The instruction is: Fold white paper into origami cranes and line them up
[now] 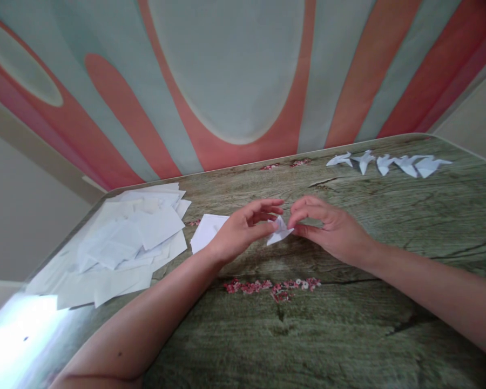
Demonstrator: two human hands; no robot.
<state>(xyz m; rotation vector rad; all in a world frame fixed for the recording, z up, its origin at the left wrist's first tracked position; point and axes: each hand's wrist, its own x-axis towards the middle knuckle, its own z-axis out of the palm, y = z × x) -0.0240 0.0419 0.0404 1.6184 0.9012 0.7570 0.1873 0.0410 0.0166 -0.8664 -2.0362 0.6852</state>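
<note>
A small folded white paper figure (280,232), much like an origami crane, is held between my two hands just above the middle of the table. My left hand (249,224) pinches its left side between thumb and fingers. From the right, my right hand (330,224) grips a pointed end of it with thumb and index finger. Part of the figure is hidden behind my left fingers. Beside my left wrist lie a few square white paper sheets (207,229), partly covered by the hand.
A loose heap of white paper sheets (125,237) spreads over the table's left side. Several finished paper cranes (384,163) stand in a row at the back right. The wood-patterned table (348,335) meets a striped backdrop (243,154) along its far edge.
</note>
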